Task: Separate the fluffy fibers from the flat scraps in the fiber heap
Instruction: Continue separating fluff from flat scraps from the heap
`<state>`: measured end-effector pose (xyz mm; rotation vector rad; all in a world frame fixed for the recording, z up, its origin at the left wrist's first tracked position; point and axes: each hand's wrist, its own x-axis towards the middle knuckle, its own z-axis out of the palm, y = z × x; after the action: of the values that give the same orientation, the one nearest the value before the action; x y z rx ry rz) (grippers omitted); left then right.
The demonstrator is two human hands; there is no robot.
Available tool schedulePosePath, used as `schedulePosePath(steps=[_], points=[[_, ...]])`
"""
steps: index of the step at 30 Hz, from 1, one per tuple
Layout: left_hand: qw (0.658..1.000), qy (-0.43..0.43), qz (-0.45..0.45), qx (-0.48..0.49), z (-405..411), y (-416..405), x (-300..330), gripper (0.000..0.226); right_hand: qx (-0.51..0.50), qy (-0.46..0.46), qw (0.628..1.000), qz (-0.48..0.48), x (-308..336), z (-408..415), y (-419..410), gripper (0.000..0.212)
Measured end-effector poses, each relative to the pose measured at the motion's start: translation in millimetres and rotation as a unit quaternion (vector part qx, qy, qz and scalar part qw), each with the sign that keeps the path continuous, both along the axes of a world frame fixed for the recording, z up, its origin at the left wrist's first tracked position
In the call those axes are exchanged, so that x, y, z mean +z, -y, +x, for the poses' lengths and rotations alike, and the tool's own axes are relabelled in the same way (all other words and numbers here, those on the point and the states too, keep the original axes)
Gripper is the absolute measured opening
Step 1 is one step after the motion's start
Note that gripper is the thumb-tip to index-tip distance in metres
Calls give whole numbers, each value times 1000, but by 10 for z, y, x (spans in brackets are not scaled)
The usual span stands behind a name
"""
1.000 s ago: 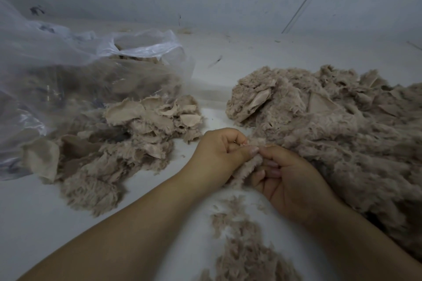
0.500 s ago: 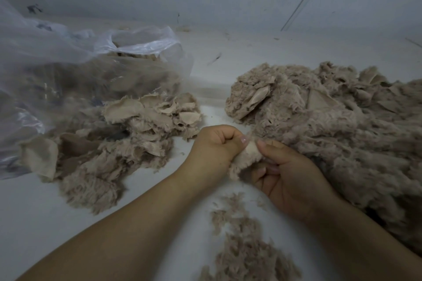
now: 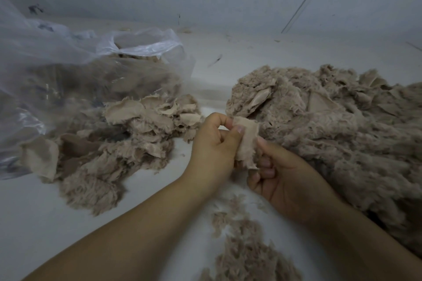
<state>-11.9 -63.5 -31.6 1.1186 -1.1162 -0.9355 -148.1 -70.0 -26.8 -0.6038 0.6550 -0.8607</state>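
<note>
A large beige fiber heap of fluff mixed with flat scraps fills the right side. In the middle, my left hand pinches the upper edge of a small flat beige scrap between thumb and fingers. My right hand grips the same scrap's lower fringed end from the right, fingers curled under it. To the left lies a pile of flat scraps. Loose fluffy fibers are strewn on the white surface just below my hands.
A clear plastic bag holding more beige material slumps at the back left, its mouth open toward the scrap pile. A pale wall rises behind. Bare white surface shows at the front left.
The piece between my hands has been turned and spread, so its flat fabric side now faces up. Both hands stayed in the same spot at the heap's left edge.
</note>
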Motion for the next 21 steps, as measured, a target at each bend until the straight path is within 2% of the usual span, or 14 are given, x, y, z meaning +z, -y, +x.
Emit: schedulePosePath(steps=[5, 7, 10, 14, 17, 19, 21], points=[[999, 37, -10, 39, -24, 31, -17, 21, 57, -34, 996, -51, -17, -12, -35, 21], [998, 43, -13, 51, -35, 47, -9, 22, 53, -42, 996, -50, -23, -5, -32, 15], [998, 21, -7, 65, -41, 46, -6, 20, 27, -34, 999, -28, -27, -2, -22, 14], [991, -8, 4, 135, 85, 129, -15, 22, -1, -25, 1000, -5, -24, -36, -5, 12], [989, -37, 34, 140, 179, 167, -14, 32, 57, -82, 993, -68, -23, -68, -29, 5], [986, -69, 28, 152, 208, 150, 1, 35, 108, -108, 982, -110, -22, -78, -45, 20], [980, -103, 16, 171, 229, 142, -5, 28, 121, -66, 987, -87, -24, -96, -26, 36]])
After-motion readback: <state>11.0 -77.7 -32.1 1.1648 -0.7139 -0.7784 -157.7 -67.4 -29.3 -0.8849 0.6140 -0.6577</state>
